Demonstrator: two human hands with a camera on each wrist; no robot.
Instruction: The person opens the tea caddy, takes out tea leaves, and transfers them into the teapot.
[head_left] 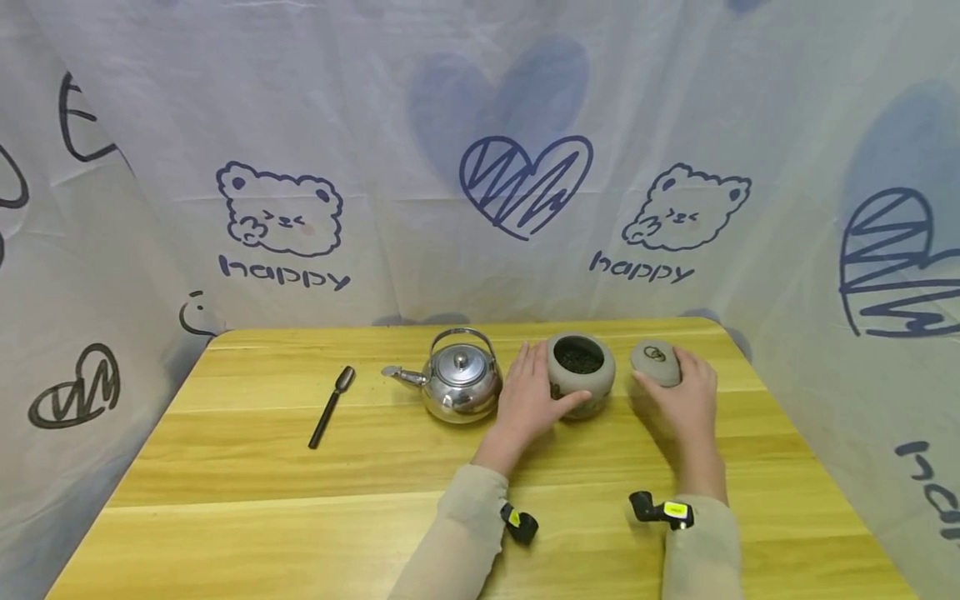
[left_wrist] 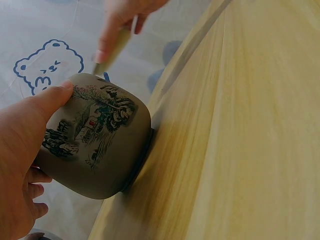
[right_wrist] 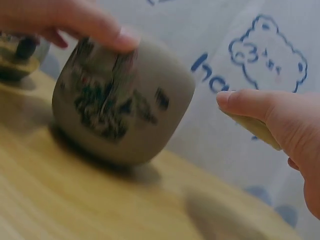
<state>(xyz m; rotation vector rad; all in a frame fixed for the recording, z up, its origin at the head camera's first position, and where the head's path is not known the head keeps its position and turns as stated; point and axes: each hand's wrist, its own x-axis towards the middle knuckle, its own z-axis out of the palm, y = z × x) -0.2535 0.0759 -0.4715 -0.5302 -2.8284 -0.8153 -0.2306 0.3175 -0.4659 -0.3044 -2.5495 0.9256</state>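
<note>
A round grey-brown jar (head_left: pixel 602 385) stands uncovered on the table, with dark loose contents (head_left: pixel 581 360) inside. In the left wrist view its side shows a painted landscape (left_wrist: pixel 95 125). My left hand (head_left: pixel 528 392) grips the jar from its left side, the thumb lying along the front near the rim. To the right of the jar, my right hand (head_left: pixel 688 404) holds the matching domed lid (head_left: pixel 647 367), which bears a small dark emblem on top. The right wrist view shows the lid (right_wrist: pixel 255 129) seen edge-on, raised above the tabletop and apart from the jar.
Left of the jar, close to my left hand, stands a shiny metal teapot (head_left: pixel 459 392), its spout pointing left. Farther left lies a dark long-handled scoop (head_left: pixel 330 408). A wooden table (head_left: pixel 247 533) carries everything, and a printed white curtain (head_left: pixel 405 108) hangs behind it.
</note>
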